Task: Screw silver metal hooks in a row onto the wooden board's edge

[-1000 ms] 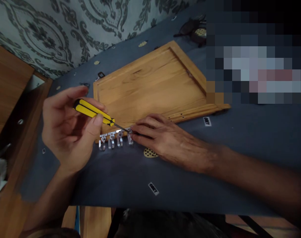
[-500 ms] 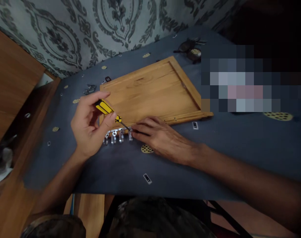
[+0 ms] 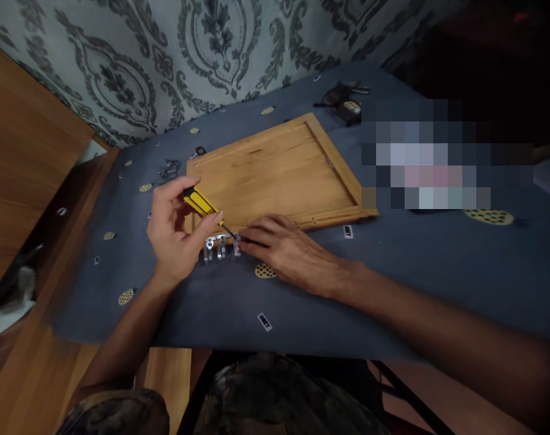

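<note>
My left hand [image 3: 174, 226] is closed round the yellow-and-black handle of a screwdriver [image 3: 201, 202]. The screwdriver slants down to the right, its tip at a silver metal hook [image 3: 237, 246] along the near edge of a framed wooden board [image 3: 275, 175]. Beside that hook, the fingers of my right hand [image 3: 291, 251] are bent together and hold it against the board; the fingertips partly hide it. More silver hooks [image 3: 221, 248] hang in a row to the left, partly behind my left hand. Whether a screw sits under the tip cannot be made out.
Loose metal hooks [image 3: 168, 171] lie left of the board on the dark blue tablecloth [image 3: 311, 320]. A black object with keys [image 3: 341, 96] lies at the back. A patterned wall [image 3: 166, 66] borders the far side, and a wooden cabinet [image 3: 30, 133] stands at left. A blurred patch covers the right.
The view has shifted a little. My left hand has turned slightly over the screwdriver handle and covers more of the leftmost hooks; the right hand stays on the same hook.
</note>
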{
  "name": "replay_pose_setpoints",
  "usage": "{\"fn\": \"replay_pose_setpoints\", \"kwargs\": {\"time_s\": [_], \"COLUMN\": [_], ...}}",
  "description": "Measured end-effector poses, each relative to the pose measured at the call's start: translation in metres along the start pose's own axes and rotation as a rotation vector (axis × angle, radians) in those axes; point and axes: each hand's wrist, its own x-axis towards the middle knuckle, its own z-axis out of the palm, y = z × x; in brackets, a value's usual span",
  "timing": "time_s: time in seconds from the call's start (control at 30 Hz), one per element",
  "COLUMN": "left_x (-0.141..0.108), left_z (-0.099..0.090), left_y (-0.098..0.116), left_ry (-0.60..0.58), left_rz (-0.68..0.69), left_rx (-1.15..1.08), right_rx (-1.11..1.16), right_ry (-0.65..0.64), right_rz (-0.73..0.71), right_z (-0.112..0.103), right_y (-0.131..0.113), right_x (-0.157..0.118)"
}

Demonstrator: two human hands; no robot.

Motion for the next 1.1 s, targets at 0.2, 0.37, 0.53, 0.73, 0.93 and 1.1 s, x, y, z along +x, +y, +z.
{"fn": "replay_pose_setpoints", "kwargs": {"time_s": [0.2,0.37,0.53,0.73,0.93,1.1], "left_x": [-0.006,-0.007,-0.01,-0.01,-0.01,-0.009], "left_z": [-0.004,-0.004,-0.006,-0.007,-0.006,-0.006], "left_y": [0.002,0.005,0.006,0.011,0.012,0.011], "left_ry": [-0.03,-0.052,-0.023,-0.051,-0.057,-0.074], "left_rz": [-0.052,-0.03,-0.043,-0.065,-0.084,-0.068], "left_rx": [-0.027,-0.039,-0.025,-0.011,-0.055,-0.034], "right_rx": [-0.009,0.002,0.022,0.002,0.004,-0.013], "right_ry": [-0.015,-0.01,-0.002,0.02,0.002,0.0], "right_rz": [-0.01,-0.006,-0.008,-0.011,-0.003,-0.003], "right_z": [-0.001,-0.003,-0.002,0.0,-0.003,-0.003], "right_y": [0.0,-0.001,0.0,0.0,-0.001,-0.001], "right_x": [0.0,0.0,-0.002,-0.002,-0.001,0.0]}}
